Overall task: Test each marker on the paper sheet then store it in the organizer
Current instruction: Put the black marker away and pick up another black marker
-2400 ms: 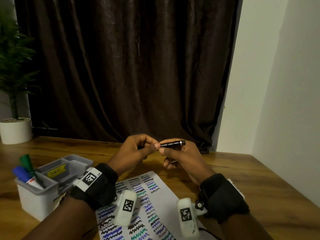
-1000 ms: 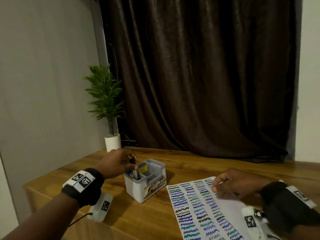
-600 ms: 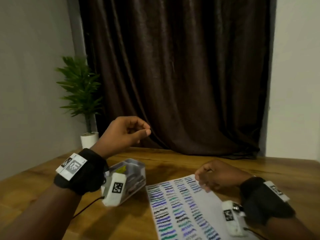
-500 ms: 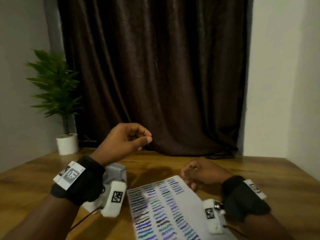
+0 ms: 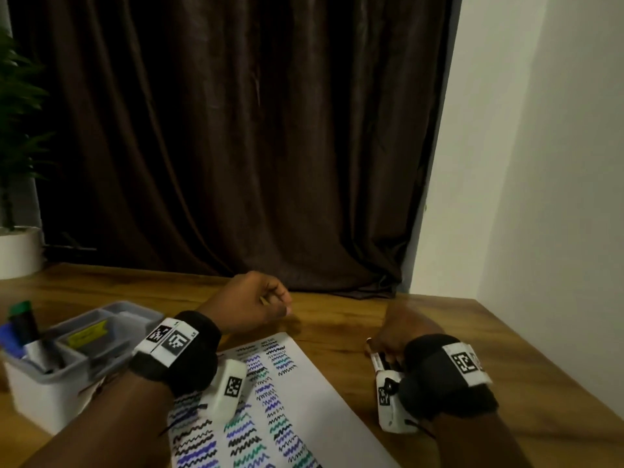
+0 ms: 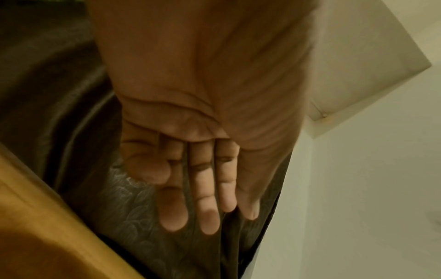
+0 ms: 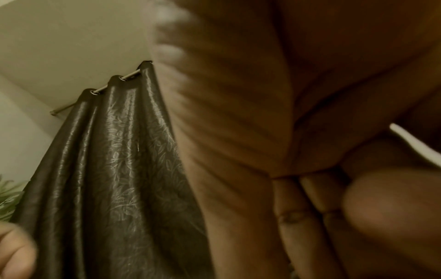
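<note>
The paper sheet [image 5: 341,420], covered in wavy test lines, lies in front of me. My left hand [image 5: 256,298] hovers beyond its far edge, fingers [image 6: 205,198] relaxed and empty. To the right of the sheet, my right hand [image 5: 395,332] is down on the table with its fingers curled round a white-barrelled marker [image 5: 377,359]. A strip of that marker [image 7: 415,145] shows past the thumb in the right wrist view. The grey organizer [image 5: 44,396] stands at the left, holding a green-capped marker [image 5: 22,307], a blue marker [image 5: 8,336] and another marker.
A white plant pot [image 5: 17,251] stands at the back left of the wooden table [image 5: 337,319]. A dark curtain [image 5: 236,146] hangs behind it. The table's right edge [image 5: 553,363] runs close to the white wall.
My left hand let go of the black marker at the organizer and moved back over the table, empty. My right hand left the paper, moved right and took hold of a marker.
</note>
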Action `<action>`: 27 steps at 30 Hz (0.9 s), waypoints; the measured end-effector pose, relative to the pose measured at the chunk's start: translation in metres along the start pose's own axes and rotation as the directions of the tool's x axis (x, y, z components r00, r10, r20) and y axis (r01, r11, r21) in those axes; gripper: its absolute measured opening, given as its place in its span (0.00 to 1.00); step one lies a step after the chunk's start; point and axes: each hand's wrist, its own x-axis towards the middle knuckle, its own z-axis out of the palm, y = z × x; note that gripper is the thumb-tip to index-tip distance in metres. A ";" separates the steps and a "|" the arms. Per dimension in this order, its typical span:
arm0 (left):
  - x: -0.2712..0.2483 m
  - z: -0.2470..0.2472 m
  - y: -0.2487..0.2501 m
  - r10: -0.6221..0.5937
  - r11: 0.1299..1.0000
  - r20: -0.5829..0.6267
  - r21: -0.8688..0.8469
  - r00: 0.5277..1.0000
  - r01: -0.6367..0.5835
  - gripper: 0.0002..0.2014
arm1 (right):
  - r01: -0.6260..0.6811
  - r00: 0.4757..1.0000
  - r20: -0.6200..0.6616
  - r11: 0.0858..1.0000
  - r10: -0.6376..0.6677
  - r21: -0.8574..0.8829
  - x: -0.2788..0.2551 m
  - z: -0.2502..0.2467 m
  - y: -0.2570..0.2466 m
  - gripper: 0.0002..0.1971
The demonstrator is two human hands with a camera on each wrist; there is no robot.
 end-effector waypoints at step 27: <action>-0.020 0.005 0.013 0.056 0.903 0.149 -0.430 0.987 0.013 0.13 | 0.215 0.923 -0.068 0.363 -0.378 0.907 -0.028 0.000 -0.053 0.08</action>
